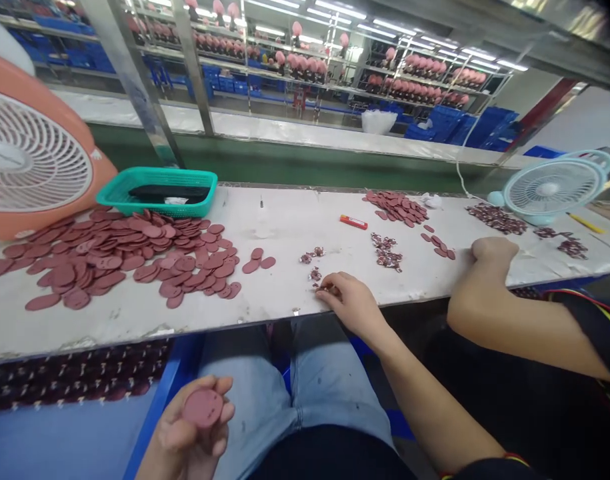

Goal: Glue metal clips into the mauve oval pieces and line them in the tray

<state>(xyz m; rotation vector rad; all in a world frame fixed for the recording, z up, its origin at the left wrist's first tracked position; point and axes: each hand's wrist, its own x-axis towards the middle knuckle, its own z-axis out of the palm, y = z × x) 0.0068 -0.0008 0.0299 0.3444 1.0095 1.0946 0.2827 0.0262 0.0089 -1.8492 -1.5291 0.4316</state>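
Rows of metal shelving [409,87] are standing beyond a long white worktop [289,227], carrying pink rounded items above blue crates. An orange fan [32,150] is standing at the far left of the worktop and a pale blue fan [549,188] at the far right, with a teal basket [115,197] sitting between them, nearer the left. A large heap of maroon discs [109,257] is spreading across the left of the worktop, and a smaller heap of maroon discs [397,207] is lying further along, just behind a red stick-shaped item [353,221]. A co-worker's forearm [485,300] is resting at the right, its fist on the worktop. The person's right hand [352,303] is reaching over the front edge, its fingertips pinched together beside a small cluster of speckled pieces [313,275]; whatever lies between them is too small to tell. The left hand [195,427] is curling low over the person's jeans [329,380], cradling a single maroon disc [203,408] against the fingers and thumb.
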